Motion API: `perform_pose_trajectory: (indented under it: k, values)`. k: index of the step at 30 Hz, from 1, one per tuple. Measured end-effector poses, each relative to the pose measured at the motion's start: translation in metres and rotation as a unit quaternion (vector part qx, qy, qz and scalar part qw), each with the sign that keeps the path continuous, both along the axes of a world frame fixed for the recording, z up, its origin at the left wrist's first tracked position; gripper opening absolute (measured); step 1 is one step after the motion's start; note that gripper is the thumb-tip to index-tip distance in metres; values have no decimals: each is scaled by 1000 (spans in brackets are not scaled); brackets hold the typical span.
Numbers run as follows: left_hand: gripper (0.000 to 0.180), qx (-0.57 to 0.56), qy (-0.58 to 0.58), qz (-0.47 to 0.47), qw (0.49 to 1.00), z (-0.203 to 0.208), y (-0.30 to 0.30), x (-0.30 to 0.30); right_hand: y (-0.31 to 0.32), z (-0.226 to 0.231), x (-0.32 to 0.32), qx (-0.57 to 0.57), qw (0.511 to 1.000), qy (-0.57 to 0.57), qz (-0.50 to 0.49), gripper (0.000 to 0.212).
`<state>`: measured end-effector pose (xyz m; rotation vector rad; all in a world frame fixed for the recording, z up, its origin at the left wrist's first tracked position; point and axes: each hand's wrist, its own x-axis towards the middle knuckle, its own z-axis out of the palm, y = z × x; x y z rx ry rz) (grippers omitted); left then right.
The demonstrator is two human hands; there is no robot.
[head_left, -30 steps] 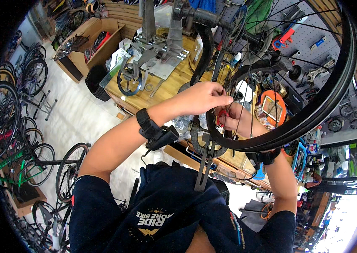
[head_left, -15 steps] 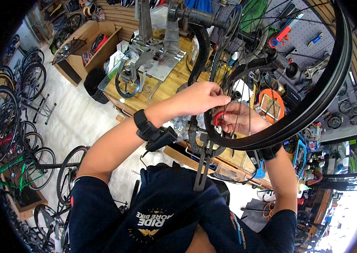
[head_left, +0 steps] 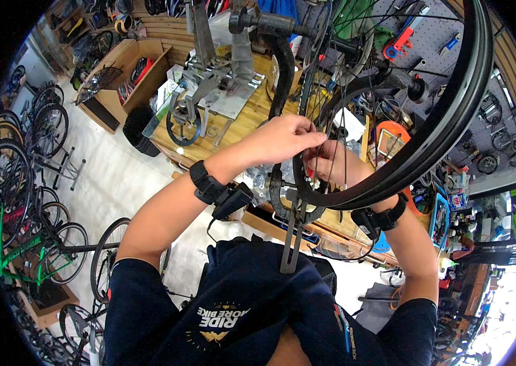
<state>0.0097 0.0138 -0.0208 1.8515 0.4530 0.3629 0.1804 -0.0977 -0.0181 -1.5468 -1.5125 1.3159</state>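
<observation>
A spoked bicycle wheel with a black rim (head_left: 438,155) sits tilted in a dark metal truing stand (head_left: 284,79), filling the upper right. My left hand (head_left: 288,135) reaches in from the left, thumb and fingers closed on a thin spoke (head_left: 317,116) near the rim's lower left. Just right of it and lower, my right hand (head_left: 344,163) is among the spokes with curled fingers. Between those fingers a small red spoke wrench (head_left: 311,174) shows only in part. A slotted metal bracket (head_left: 291,244) hangs below the rim, close to my shirt.
A wooden workbench (head_left: 245,131) lies beyond, bearing a metal fixture (head_left: 227,94) and an orange tray (head_left: 392,139). Tools hang on a grey pegboard (head_left: 435,55). Bicycles (head_left: 44,244) stand along the left, near an open cardboard box (head_left: 102,100).
My right hand has turned and drawn closer to my left, covering most of the red spoke wrench. My left hand stays at the spokes. The whole view has shifted slightly.
</observation>
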Motion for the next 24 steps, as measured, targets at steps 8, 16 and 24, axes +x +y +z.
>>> perform_pose_trajectory:
  k: [8,16,24]
  values:
    - [40,4,-20,16,1000,-8,-2,4,-17,2,-4,-25,994,103,-17,28]
    - [36,-76,12,-15,997,7,-2,-10,-1,-11,-2,-51,955,276,94,26]
    - [32,-85,-4,-34,996,-2,1,-2,3,7,12,-91,954,256,130,36]
